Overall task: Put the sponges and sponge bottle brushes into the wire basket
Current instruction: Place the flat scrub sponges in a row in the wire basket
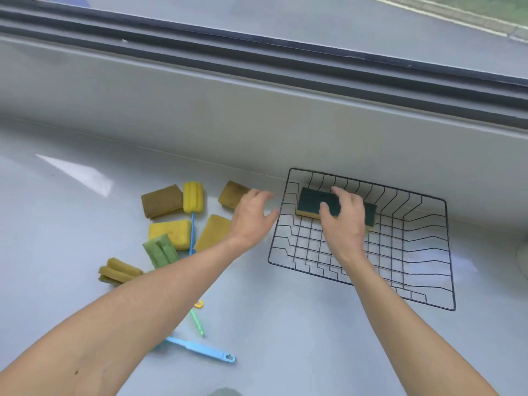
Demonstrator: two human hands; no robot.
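black wire makes up the basket [423, 252], a shallow open grid sitting on the pale grey counter [285, 338] close to the back wall. the right hand [344, 224] is inside it, fingers curled down over a green-topped sponge [314, 200] with a yellow foam underside, and looks to be setting it against the far left corner. a second dark green piece [370, 214] shows just past the knuckles; whether it is a separate sponge i cannot tell. the left hand [251, 217] hovers outside the basket's left rim, fingers spread wide and holding nothing, close to a brown sponge [233, 193].

so the step in hand is dropping off an early sponge, with most of the job left. still out on the counter: another brown sponge [162, 200], a yellow sponge [170, 232], a tan sponge [213, 236], a yellow ribbed brush head [193, 197] on a thin blue stick, a green ribbed brush head [161, 250], and an olive ribbed brush head [118, 271] partly under the forearm. a flat blue handle [200, 350] lies nearer the body.

the next move likely calls for the right hand to let go and the left to close on the near brown sponge. the foam should squash easily; the long brushes will need laying lengthwise.
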